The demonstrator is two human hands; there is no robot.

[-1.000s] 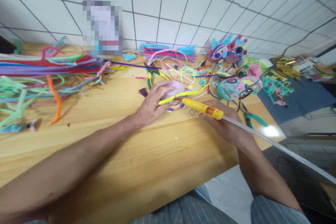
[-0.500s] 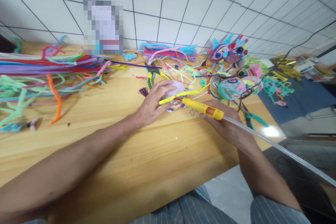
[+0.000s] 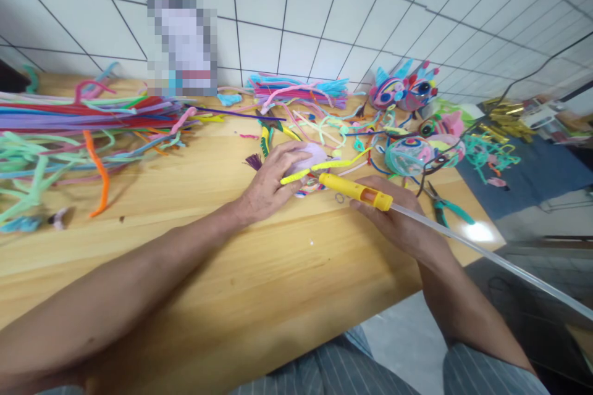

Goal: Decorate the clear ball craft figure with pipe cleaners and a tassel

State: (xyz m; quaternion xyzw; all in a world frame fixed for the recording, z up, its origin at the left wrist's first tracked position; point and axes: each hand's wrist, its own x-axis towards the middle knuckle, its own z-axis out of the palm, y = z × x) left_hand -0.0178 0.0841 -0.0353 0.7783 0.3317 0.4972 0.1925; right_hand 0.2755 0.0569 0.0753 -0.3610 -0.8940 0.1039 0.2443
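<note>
Your right hand [image 3: 395, 222] gripped the yellow glue gun [image 3: 345, 186], pointed toward your left hand [image 3: 269, 184], which held the lilac piece [image 3: 314, 154], a yellow fuzzy strip [image 3: 324, 166] beside its thumb.

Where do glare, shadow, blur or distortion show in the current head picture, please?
In the head view: white glare on the tabletop beside the teal-handled pliers; soft shadow below the left forearm; wall tiles stretched toward the right; clutter at far right blurred; a pixelated patch against the wall.
</note>
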